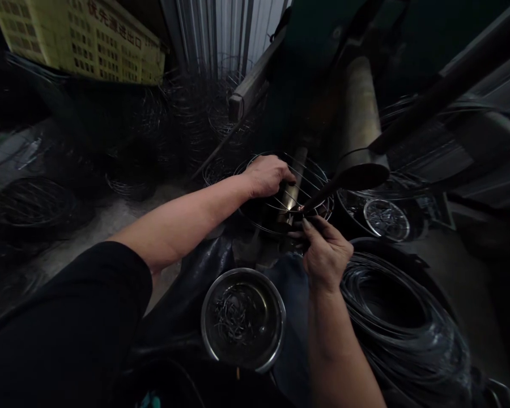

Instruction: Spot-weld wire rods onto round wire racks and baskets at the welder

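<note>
My left hand (267,174) is curled over the rim of a round wire frame (318,177), which lies across a metal bar (292,187) of a machine. My right hand (325,249) is closed near the frame's near edge, pinching something small and dark I cannot make out. A dark lever with a rounded pad (357,177) reaches down from the right and meets the frame just above my right fingers. Below my hands, a steel bowl (208,317) holds several short dark wire pieces.
A thick coil of black wire (408,334) lies at the right. A second shiny bowl (386,220) stands behind it. Stacks of finished wire frames (187,113) fill the floor at the left and back. A metal roller (359,107) rises behind the work spot.
</note>
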Tool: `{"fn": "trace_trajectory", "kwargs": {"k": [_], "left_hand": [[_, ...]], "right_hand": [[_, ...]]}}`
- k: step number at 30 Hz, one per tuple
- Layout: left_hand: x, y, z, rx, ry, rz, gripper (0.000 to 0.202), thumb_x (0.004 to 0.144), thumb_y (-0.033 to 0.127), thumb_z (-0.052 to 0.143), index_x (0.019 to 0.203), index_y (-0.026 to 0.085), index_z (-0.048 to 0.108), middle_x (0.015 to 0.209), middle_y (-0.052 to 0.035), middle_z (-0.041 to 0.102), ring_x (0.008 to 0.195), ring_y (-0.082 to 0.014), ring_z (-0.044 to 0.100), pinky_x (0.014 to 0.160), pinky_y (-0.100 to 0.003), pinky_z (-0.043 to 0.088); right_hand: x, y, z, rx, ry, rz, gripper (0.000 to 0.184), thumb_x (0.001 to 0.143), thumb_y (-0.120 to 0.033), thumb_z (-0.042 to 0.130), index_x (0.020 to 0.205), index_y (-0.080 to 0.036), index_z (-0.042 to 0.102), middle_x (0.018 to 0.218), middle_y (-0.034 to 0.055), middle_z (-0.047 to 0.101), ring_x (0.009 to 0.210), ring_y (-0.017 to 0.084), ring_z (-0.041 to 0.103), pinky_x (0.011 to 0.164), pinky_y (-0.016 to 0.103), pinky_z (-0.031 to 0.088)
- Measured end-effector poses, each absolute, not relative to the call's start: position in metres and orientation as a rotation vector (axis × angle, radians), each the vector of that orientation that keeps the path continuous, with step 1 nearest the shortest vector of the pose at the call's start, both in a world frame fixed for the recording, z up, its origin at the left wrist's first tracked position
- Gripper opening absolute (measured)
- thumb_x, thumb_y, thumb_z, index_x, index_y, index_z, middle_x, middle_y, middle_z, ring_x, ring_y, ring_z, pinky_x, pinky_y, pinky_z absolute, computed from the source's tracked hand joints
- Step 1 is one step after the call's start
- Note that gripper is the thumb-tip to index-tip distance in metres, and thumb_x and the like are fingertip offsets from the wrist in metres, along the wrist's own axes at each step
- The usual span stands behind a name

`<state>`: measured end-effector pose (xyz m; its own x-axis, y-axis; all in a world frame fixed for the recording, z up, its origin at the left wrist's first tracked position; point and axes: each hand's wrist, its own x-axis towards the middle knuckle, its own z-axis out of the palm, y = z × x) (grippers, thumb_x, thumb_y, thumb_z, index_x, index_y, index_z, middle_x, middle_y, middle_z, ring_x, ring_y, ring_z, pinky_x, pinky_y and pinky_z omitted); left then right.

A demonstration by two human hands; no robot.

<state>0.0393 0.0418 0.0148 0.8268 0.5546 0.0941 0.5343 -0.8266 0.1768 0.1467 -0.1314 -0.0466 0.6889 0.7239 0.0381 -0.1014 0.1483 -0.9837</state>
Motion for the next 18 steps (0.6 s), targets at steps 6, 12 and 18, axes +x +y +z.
{"fn": "trace_trajectory", "kwargs": {"k": [6,12,18], "left_hand": [[0.038,0.043,0.012,2.833,0.825,0.262,0.058,0.07,0.005,0.052,0.119,0.03,0.073,0.11,0.0,0.074,0.1,-0.0181,0.067,0.079,-0.027,0.048],[0.039,0.043,0.011,2.836,0.858,0.282,0.059,0.07,0.005,0.053,0.12,0.03,0.072,0.11,-0.001,0.074,0.101,-0.0191,0.066,0.079,-0.027,0.048],[0.038,0.045,0.011,2.847,0.849,0.27,0.058,0.069,0.005,0.054,0.118,0.029,0.073,0.111,-0.0013,0.074,0.101,-0.0187,0.067,0.081,-0.027,0.047]], "right_hand": [[0.162,-0.164,-0.04,-1.314,-0.524,0.451,0.026,0.069,-0.032,0.082,0.089,-0.017,0.072,0.064,-0.0025,0.068,0.044,0.013,0.061,0.043,0.024,0.048],[0.176,-0.174,-0.044,-1.597,-0.883,0.654,0.027,0.072,-0.035,0.077,0.091,-0.017,0.079,0.056,-0.0032,0.064,0.041,0.009,0.049,0.042,0.024,0.04],[0.171,-0.147,-0.054,-1.651,-0.991,0.585,0.032,0.07,-0.044,0.075,0.085,-0.017,0.08,0.074,0.0026,0.074,0.069,0.018,0.065,0.067,0.03,0.051]]}}
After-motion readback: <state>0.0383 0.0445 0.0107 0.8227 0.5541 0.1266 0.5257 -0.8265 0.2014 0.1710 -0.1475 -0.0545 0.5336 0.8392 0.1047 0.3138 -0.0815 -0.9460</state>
